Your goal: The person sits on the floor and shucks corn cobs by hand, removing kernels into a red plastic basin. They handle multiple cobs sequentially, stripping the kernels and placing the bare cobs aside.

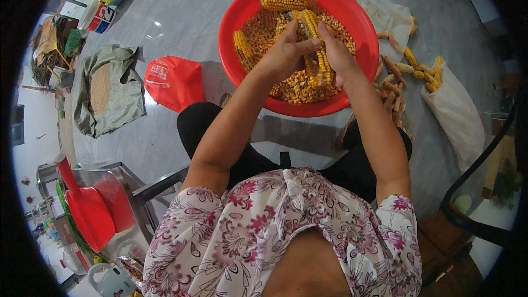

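Over a red plastic basin (233, 12), my left hand (284, 55) and my right hand (337, 55) hold a yellow ear of dried corn (323, 64) between them. My left thumb reaches across to the ear; my right fingers wrap its far side and are partly hidden. Whether a second cob lies within the grip, I cannot tell. Loose corn kernels (258, 24) cover the bottom of the basin. One whole ear (286, 3) rests at its far side and another ear (244, 50) leans against its left wall.
To the right, several ears of corn (432, 76) spill from a white sack (458, 111), with bare cobs (394, 99) heaped beside the basin. A red bag (175, 84) and a grey-green sack (119, 90) lie left. A red dustpan-like scoop (88, 214) stands near my left elbow.
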### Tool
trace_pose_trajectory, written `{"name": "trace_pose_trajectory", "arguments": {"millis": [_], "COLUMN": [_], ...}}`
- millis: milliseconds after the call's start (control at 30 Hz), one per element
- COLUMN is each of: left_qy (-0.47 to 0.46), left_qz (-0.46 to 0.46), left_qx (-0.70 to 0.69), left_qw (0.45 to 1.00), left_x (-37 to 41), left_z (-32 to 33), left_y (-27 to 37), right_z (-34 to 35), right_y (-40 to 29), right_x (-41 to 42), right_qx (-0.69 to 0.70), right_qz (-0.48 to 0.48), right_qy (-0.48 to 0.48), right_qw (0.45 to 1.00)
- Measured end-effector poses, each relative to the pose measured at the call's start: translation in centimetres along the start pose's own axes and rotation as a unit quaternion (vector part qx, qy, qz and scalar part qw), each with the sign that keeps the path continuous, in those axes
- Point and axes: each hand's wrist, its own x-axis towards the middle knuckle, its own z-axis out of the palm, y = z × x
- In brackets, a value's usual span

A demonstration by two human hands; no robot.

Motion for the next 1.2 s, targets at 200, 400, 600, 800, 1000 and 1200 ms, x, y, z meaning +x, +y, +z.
{"name": "trace_pose_trajectory", "arguments": {"millis": [200, 400, 600, 800, 1000, 1200], "left_qy": [-0.007, 0.038, 0.034, -0.016, -0.014, 0.023], "left_qz": [-0.006, 0.007, -0.041, -0.039, 0.002, 0.004], "left_qx": [-0.010, 0.048, 0.084, 0.068, 0.004, 0.163], "left_qw": [1.000, 0.998, 0.995, 0.997, 1.000, 0.986], "left_x": [-0.3, -0.4, -0.3, -0.5, -0.1, -0.3], "left_z": [-0.2, 0.7, 0.1, -0.9, -0.6, 0.2], "left_y": [0.4, 0.2, 0.1, 0.4, -0.4, -0.7], "right_z": [-1.1, -0.3, -0.2, -0.4, -1.1, -0.9], "right_y": [0.5, -0.2, -0.3, -0.4, 0.2, 0.2], "right_x": [1.1, 0.2, 0.1, 0.1, 0.8, 0.4], "right_qx": [0.038, 0.034, 0.011, 0.007, 0.055, -0.008], "right_qz": [0.019, 0.039, 0.038, 0.056, 0.055, 0.043], "right_qy": [-0.036, -0.016, -0.008, -0.024, -0.045, -0.015], "right_qw": [0.998, 0.999, 0.999, 0.998, 0.996, 0.999]}}
